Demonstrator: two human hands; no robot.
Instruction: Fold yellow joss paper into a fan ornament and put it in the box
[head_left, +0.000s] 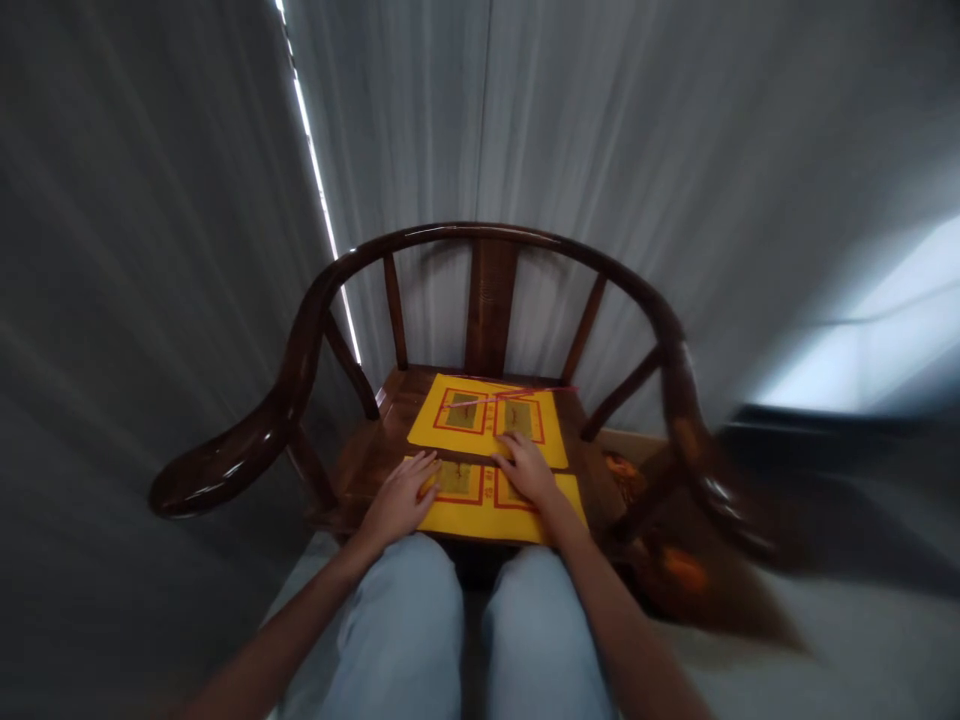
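Observation:
Two yellow sheets with red printing and dull gold squares lie on the wooden chair seat, one behind the other. My left hand [403, 495] rests with spread fingers on the left edge of the near yellow sheet [480, 520]. On its upper part lies my right hand [525, 468], fingers apart, the fingertips reaching the front edge of the far yellow sheet [425, 428]. Thin pinkish-red sticks [499, 396] lie across the far sheet. Neither hand grips anything.
The chair's curved dark rail [300, 345] surrounds the seat [375, 440] at the back and sides. A corrugated grey wall [420, 130] stands behind. At lower right is a box [724, 590] with blurred orange things. My knees touch the front.

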